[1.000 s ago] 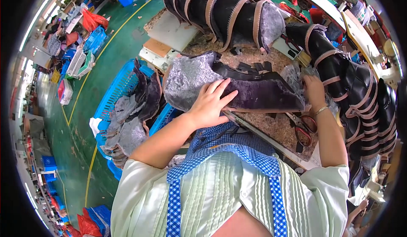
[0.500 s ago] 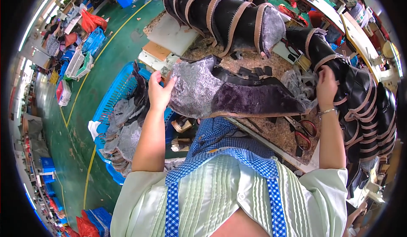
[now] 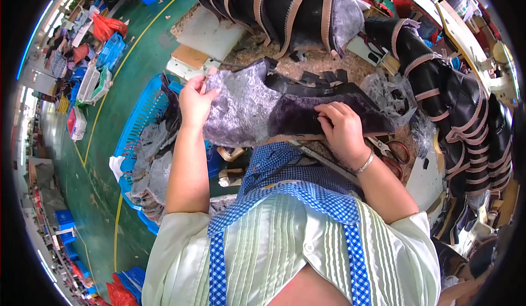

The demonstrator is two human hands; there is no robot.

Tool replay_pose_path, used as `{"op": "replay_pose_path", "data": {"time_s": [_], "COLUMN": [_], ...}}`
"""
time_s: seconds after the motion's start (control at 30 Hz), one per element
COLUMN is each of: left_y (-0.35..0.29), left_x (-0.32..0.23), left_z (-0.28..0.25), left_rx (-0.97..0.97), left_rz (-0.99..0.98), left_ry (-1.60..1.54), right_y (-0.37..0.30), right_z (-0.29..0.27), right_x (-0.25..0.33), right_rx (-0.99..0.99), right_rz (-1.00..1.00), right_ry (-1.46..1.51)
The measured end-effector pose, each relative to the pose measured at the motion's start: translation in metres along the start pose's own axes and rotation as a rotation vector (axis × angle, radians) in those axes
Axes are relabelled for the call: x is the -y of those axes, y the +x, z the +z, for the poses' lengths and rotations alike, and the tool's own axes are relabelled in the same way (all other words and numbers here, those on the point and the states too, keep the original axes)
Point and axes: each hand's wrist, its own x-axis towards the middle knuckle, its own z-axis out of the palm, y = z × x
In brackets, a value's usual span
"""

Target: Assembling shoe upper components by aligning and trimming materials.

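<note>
Grey fleece piece (image 3: 246, 106): soft, mottled grey-violet material, held above the near edge of the workbench (image 3: 307, 67), in front of the person's chest. It adjoins a darker purple-black piece (image 3: 323, 111) with a strip of black trim along the top; whether the two are sewn together or merely overlapped cannot be told.

Left hand (image 3: 194, 100): grips the left edge of the fleece, fingers curled together and clamped on the material, thumb on the near face.

Right hand (image 3: 342, 128): lies on the dark piece, fingers bent and pressing its lower edge; the fingertips are tucked under, so the grip itself is partly hidden. A bracelet (image 3: 364, 163) circles the wrist.

Surroundings: stacked black boot uppers with tan trim (image 3: 285, 4) lie across the far bench; a second stack (image 3: 466, 114) runs down the right side, cut off by the lens rim. Scissors with red handles (image 3: 397, 155) lie beside the right wrist, partly covered by it. A blue basket (image 3: 137, 136) of grey pieces stands on the green floor at the left, its near end hidden by the left forearm. Crumpled clear plastic (image 3: 392, 95) lies beyond the dark piece.

Change: half a second ago the right hand was raised at the right end of the material; it now rests nearer the middle.
</note>
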Motion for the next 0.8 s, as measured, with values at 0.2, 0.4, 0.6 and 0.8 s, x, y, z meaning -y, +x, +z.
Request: {"op": "replay_pose_path", "data": {"time_s": [0.2, 0.4, 0.6, 0.8], "left_y": [-0.071, -0.14, -0.139, -0.139], "left_x": [-0.117, -0.101, -0.11, -0.118], "left_z": [0.029, 0.074, 0.072, 0.068], "left_rx": [-0.201, 0.324, 0.297, 0.244], "left_rz": [0.674, 0.956, 0.947, 0.962], "left_ry": [0.341, 0.601, 0.549, 0.463], "right_y": [0.0, 0.002, 0.0, -0.004], "right_z": [0.0, -0.008, -0.024, -0.019], "right_x": [0.009, 0.009, 0.025, 0.029], "right_rx": [0.16, -0.067, 0.01, -0.001], "right_rz": [-0.069, 0.508, 0.652, 0.646], "right_ry": [-0.194, 0.78, 1.207, 1.453]}}
